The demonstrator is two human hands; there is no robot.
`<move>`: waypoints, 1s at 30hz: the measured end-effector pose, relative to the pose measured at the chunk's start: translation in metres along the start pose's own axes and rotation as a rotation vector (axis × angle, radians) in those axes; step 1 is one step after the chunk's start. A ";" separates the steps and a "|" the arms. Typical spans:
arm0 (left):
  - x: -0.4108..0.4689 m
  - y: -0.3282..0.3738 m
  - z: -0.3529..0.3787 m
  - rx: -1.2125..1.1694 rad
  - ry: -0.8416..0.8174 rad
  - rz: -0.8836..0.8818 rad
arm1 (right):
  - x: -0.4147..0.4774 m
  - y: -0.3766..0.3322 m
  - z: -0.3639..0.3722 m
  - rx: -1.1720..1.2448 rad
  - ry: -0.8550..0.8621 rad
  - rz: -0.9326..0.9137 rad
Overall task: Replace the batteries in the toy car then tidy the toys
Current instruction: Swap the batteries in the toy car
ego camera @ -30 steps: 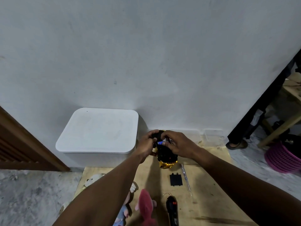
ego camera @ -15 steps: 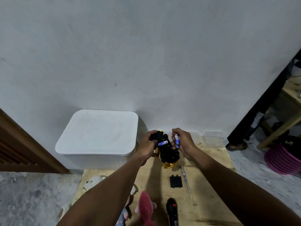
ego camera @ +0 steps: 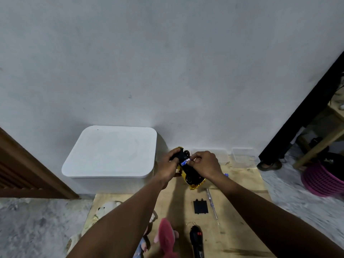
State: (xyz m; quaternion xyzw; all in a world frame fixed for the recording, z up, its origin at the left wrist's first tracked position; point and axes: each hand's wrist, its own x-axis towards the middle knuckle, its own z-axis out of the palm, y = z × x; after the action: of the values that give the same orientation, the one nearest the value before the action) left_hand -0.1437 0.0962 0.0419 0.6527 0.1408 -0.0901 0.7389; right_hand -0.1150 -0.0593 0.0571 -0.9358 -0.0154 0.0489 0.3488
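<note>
- My left grip (ego camera: 170, 165) is curled round the toy car (ego camera: 192, 175), holding it belly-up above the wooden board (ego camera: 242, 211), just right of the white lidded box (ego camera: 111, 151).
- My right grip (ego camera: 203, 164) pinches a battery (ego camera: 185, 162) against the car's black underside.
- The black battery cover (ego camera: 200, 207) lies on the board, with the screwdriver (ego camera: 212, 205) just beside it on the right.
- The remote (ego camera: 196, 241) and the pink plush (ego camera: 166, 237) lie nearest me.

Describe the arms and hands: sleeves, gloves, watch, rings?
No sleeves: left forearm and right forearm are bare to the frame edge. Left hand and right hand are ungloved; no watch or band at either wrist. Rings too small to tell.
</note>
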 end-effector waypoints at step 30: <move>-0.005 -0.007 0.006 0.047 0.050 0.058 | 0.000 -0.002 0.011 0.372 0.005 0.127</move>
State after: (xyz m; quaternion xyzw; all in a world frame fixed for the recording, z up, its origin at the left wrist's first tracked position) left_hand -0.1505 0.0889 0.0378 0.6758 0.1382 -0.0554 0.7219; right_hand -0.1165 -0.0504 0.0500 -0.8545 0.0541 0.0705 0.5118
